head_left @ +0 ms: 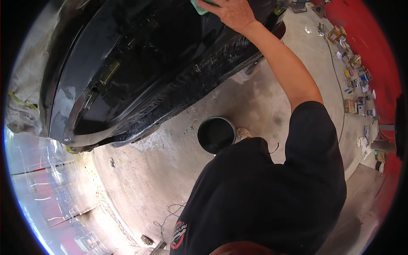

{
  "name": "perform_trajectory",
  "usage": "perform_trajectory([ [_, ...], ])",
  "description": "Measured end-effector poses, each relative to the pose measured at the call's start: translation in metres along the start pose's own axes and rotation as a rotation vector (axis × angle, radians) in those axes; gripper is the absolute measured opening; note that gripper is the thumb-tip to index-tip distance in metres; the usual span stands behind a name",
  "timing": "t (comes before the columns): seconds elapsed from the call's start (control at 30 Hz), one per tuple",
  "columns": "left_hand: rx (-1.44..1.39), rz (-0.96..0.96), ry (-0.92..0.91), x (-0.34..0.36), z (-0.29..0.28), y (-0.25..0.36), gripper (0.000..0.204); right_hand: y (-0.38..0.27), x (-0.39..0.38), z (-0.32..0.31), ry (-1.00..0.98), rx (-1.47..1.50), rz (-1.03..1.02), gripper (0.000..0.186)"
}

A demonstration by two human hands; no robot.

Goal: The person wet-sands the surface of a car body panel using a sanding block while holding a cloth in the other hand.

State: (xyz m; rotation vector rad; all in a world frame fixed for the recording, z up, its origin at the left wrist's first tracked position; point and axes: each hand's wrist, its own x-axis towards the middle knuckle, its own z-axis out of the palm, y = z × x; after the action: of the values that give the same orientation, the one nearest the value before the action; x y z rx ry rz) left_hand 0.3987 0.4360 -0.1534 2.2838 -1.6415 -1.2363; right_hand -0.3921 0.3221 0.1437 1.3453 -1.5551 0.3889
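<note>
My right hand [234,16] reaches to the top edge of the view, its fingers closed over a light green sponge or pad [205,6]. The pad, partly cut off by the frame, rests against a glossy black car panel [157,46]. Wet-looking streaks and pale scuffs run along the panel's lower edge. Toward its left end are a dull grey patch [64,100] and a recess. Nowhere in the picture does my left hand show.
On the concrete floor before me stands a dark round bucket [216,117]. Translucent sheeting [25,72] covers the area left of the panel. Several cans and boxes [355,61] line the red wall at right. A cable [340,85] runs along the floor there.
</note>
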Motion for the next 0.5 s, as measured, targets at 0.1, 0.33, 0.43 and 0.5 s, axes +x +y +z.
perform_trajectory([
  [0.1,-0.048,-0.025,0.027,-0.021,0.018,0.014,0.019,-0.033,-0.040,0.036,0.044,-0.039,0.173,0.065],
  [0.33,-0.081,-0.067,0.067,-0.056,0.027,0.025,0.020,-0.187,-0.123,0.038,-0.248,0.362,0.662,0.071],
  [0.43,-0.059,-0.076,0.061,-0.058,0.026,0.014,0.020,-0.268,-0.120,0.020,-0.603,0.676,0.530,0.052],
  [0.5,-0.052,-0.078,0.076,-0.058,0.017,0.000,0.021,-0.312,-0.142,0.005,-0.699,1.008,0.428,0.047],
])
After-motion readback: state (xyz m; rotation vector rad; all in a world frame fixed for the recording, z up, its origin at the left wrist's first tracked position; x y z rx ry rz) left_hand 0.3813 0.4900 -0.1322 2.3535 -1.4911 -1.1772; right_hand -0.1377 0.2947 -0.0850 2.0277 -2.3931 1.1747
